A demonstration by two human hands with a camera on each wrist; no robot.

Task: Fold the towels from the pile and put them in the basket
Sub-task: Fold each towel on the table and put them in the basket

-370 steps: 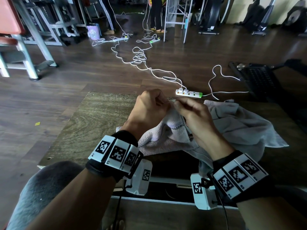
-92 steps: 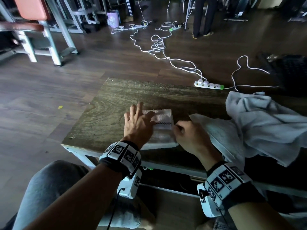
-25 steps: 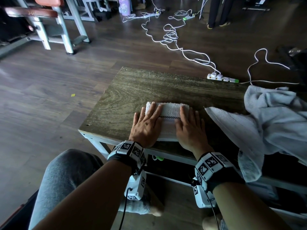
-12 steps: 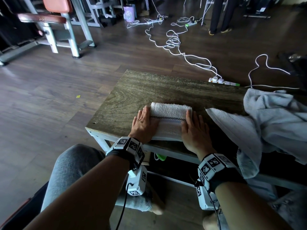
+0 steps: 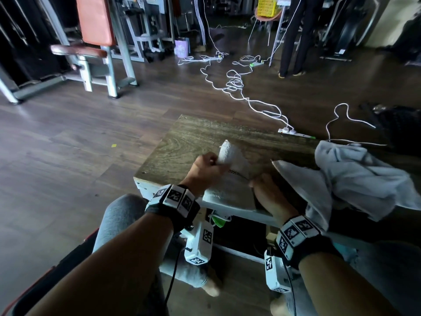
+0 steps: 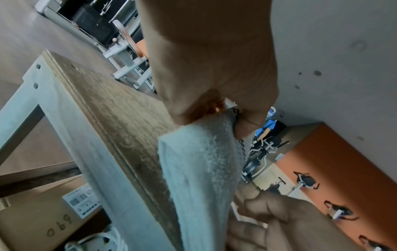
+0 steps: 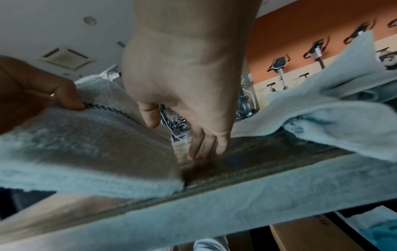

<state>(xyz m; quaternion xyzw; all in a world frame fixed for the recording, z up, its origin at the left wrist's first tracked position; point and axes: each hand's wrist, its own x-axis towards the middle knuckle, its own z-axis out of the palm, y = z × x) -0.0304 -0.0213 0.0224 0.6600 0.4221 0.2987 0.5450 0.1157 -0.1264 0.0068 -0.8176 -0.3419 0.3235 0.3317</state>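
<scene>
A folded white towel [image 5: 230, 179] with a dark stitched stripe lies at the near edge of the wooden table [image 5: 193, 142]. My left hand [image 5: 213, 159] grips its left end and holds it raised, so the towel [image 6: 199, 169] tilts up on that side. The left wrist view shows that hand [image 6: 214, 108] with thumb and fingers closed over the towel's edge. My right hand [image 5: 264, 185] is at the towel's right side. In the right wrist view the fingers [image 7: 201, 147] are straight and touch the tabletop, beside the towel [image 7: 86, 135]. The pile of grey towels [image 5: 355, 179] lies on the table's right part.
A white power strip [image 5: 293, 133] and loose cables lie on the floor beyond the table. A gym bench [image 5: 95, 42] stands far left, and a yellow crate [image 5: 267, 5] is far back. A cardboard box [image 6: 32, 220] sits under the table. My knee [image 5: 123, 213] is against the front edge.
Half a second ago both hands lay flat at the towel's sides. My left hand has since gripped the left end and lifted it; my right hand slid to the near right corner.
</scene>
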